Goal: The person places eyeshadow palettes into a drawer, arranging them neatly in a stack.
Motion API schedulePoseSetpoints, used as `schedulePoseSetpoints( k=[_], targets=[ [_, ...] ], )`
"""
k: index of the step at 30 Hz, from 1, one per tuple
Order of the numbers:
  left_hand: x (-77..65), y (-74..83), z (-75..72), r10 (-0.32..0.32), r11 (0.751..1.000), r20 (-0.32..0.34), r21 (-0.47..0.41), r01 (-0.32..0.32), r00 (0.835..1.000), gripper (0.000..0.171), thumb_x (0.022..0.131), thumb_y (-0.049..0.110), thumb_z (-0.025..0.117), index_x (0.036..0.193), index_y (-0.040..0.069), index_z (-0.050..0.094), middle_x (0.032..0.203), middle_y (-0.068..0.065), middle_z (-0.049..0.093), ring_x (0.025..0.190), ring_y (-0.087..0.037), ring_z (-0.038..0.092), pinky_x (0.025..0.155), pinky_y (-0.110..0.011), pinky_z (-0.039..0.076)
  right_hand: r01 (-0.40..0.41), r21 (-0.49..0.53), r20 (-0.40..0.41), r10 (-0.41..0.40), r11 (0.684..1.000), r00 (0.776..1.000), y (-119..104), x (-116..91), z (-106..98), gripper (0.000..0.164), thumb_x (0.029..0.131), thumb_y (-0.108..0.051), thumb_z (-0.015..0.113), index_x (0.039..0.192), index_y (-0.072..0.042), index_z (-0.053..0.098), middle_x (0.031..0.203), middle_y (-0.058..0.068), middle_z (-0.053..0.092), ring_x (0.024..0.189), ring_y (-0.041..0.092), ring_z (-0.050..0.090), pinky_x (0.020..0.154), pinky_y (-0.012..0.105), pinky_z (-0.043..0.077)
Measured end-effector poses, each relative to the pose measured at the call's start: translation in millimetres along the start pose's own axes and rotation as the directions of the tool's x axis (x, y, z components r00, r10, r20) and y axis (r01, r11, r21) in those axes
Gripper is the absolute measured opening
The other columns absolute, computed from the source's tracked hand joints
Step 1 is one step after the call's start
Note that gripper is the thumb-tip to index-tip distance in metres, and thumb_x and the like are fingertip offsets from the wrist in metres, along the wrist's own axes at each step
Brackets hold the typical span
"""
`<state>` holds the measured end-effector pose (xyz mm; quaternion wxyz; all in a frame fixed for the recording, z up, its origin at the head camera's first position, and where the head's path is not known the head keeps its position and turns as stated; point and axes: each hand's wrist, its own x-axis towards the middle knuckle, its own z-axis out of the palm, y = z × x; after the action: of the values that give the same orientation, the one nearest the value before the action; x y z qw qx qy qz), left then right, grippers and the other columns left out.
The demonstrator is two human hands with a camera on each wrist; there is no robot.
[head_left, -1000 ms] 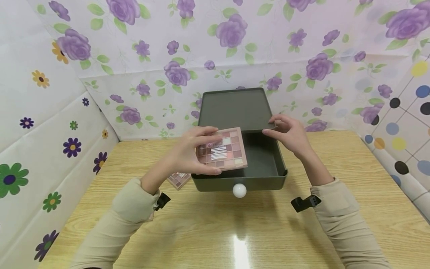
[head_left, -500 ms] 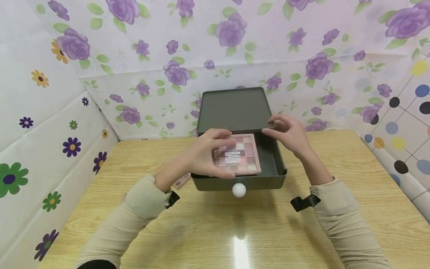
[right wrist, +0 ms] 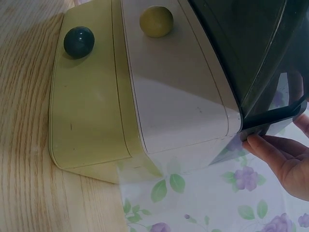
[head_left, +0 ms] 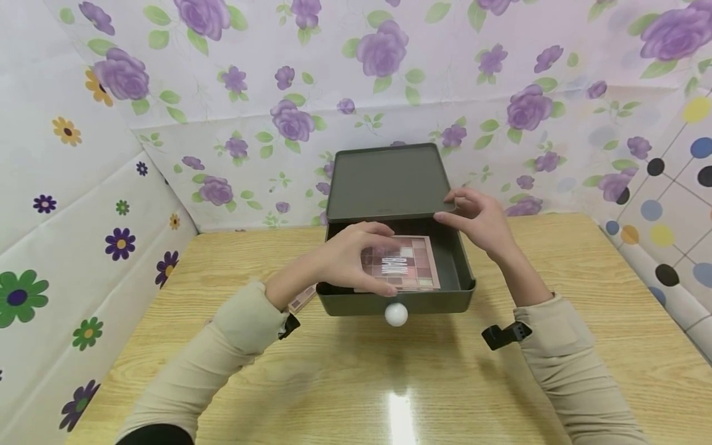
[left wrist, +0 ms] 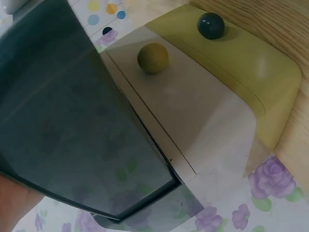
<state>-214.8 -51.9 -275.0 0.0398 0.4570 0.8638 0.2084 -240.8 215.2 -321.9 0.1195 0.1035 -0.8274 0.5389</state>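
Observation:
A dark green drawer (head_left: 434, 303) with a white knob (head_left: 396, 314) juts out below the dark green top panel (head_left: 389, 182) of a small chest. Over its left side my left hand (head_left: 353, 256) holds a pink eyeshadow palette (head_left: 414, 266), thumb at the near edge and fingers by the far edge. The palette sits low inside the drawer; the hand covers its left part. My right hand (head_left: 481, 221) grips the chest at the right end of the top panel. In the right wrist view its thumb (right wrist: 258, 147) presses the dark tier's lower edge.
Another palette (head_left: 302, 299) lies on the wooden table (head_left: 356, 383), partly hidden by the left wrist. Below the dark drawer, a white drawer (right wrist: 178, 82) with a yellow knob (right wrist: 156, 21) and a yellow drawer (right wrist: 87, 111) with a green knob (right wrist: 79, 42) are closed. Floral cloth hangs behind.
My left hand has carried the palette rightward and down, from over the drawer's left side into the drawer. My right hand has stayed at the chest's right corner.

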Motion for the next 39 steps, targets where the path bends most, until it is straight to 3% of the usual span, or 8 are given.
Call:
schedulePoseSetpoints(
  k=[6, 10, 20, 27, 33, 35, 39],
  targets=[
    [5.5, -4.1, 1.2, -0.015, 1.0, 0.104, -0.025, 0.018, 0.994, 0.061, 0.071, 0.048, 0.07, 0.124, 0.017, 0.058, 0.126, -0.005, 0.048, 0.115, -0.02, 0.044, 0.093, -0.037, 0.039, -0.002, -0.006, -0.01, 0.001, 1.0, 1.0, 1, 0, 1, 0.04, 0.077, -0.033, 0.073, 0.105, -0.01, 0.058, 0.117, 0.009, 0.058, 0.108, 0.024, 0.055, 0.079, 0.037, 0.048],
    [7.0, -5.8, 1.5, -0.006, 0.998, 0.138, -0.056, 0.014, 0.99, 0.058, 0.073, 0.046, 0.069, 0.123, 0.017, 0.058, 0.124, -0.004, 0.049, 0.112, -0.016, 0.045, 0.091, -0.034, 0.041, 0.003, -0.004, -0.015, -0.003, 1.0, 1.0, 2, 0, 2, 0.039, 0.077, -0.033, 0.073, 0.105, -0.01, 0.058, 0.115, 0.008, 0.058, 0.107, 0.023, 0.056, 0.077, 0.032, 0.048],
    [8.6, -9.3, 1.8, 0.057, 0.997, 0.251, -0.073, -0.039, 0.966, 0.057, 0.082, 0.04, 0.061, 0.13, 0.01, 0.051, 0.137, -0.013, 0.038, 0.123, -0.023, 0.038, 0.098, -0.037, 0.035, -0.001, -0.004, -0.012, 0.001, 1.0, 1.0, 3, 0, 2, 0.04, 0.077, -0.034, 0.073, 0.105, -0.01, 0.058, 0.114, 0.007, 0.058, 0.107, 0.023, 0.056, 0.078, 0.033, 0.048],
    [10.8, -10.8, 1.5, 0.113, 0.992, 0.261, -0.076, -0.096, 0.959, 0.048, 0.087, 0.024, 0.052, 0.132, 0.007, 0.048, 0.138, -0.016, 0.038, 0.126, -0.025, 0.037, 0.102, -0.036, 0.033, 0.001, -0.003, -0.015, -0.001, 1.0, 1.0, 3, 1, 2, 0.039, 0.077, -0.033, 0.073, 0.104, -0.01, 0.058, 0.116, 0.006, 0.057, 0.107, 0.023, 0.056, 0.079, 0.035, 0.048],
    [5.8, -4.4, -6.5, 0.008, 1.0, 0.191, 0.022, -0.012, 0.981, 0.056, 0.086, 0.031, 0.057, 0.135, 0.007, 0.043, 0.137, -0.016, 0.039, 0.126, -0.026, 0.037, 0.102, -0.039, 0.032, 0.006, 0.0, -0.015, -0.006, 1.0, 1.0, 4, 1, 3, 0.039, 0.077, -0.033, 0.073, 0.104, -0.01, 0.058, 0.116, 0.006, 0.057, 0.107, 0.023, 0.056, 0.079, 0.035, 0.048],
    [2.5, -0.2, -11.4, -0.047, 0.998, 0.189, 0.056, 0.037, 0.981, 0.06, 0.086, 0.036, 0.058, 0.135, 0.006, 0.043, 0.134, -0.014, 0.044, 0.123, -0.026, 0.041, 0.1, -0.039, 0.035, 0.004, 0.0, -0.013, -0.004, 1.0, 1.0, 4, 1, 3, 0.039, 0.077, -0.033, 0.073, 0.104, -0.01, 0.058, 0.116, 0.006, 0.057, 0.107, 0.023, 0.056, 0.079, 0.035, 0.048],
    [-0.1, 4.9, -17.4, -0.091, 0.992, 0.243, 0.107, 0.067, 0.966, 0.064, 0.084, 0.043, 0.061, 0.133, 0.005, 0.045, 0.121, -0.011, 0.055, 0.11, -0.022, 0.05, 0.092, -0.035, 0.041, 0.002, -0.002, -0.016, -0.002, 1.0, 1.0, 4, 1, 2, 0.038, 0.077, -0.033, 0.073, 0.105, -0.011, 0.058, 0.116, 0.006, 0.058, 0.107, 0.022, 0.056, 0.078, 0.032, 0.048]
  ],
)
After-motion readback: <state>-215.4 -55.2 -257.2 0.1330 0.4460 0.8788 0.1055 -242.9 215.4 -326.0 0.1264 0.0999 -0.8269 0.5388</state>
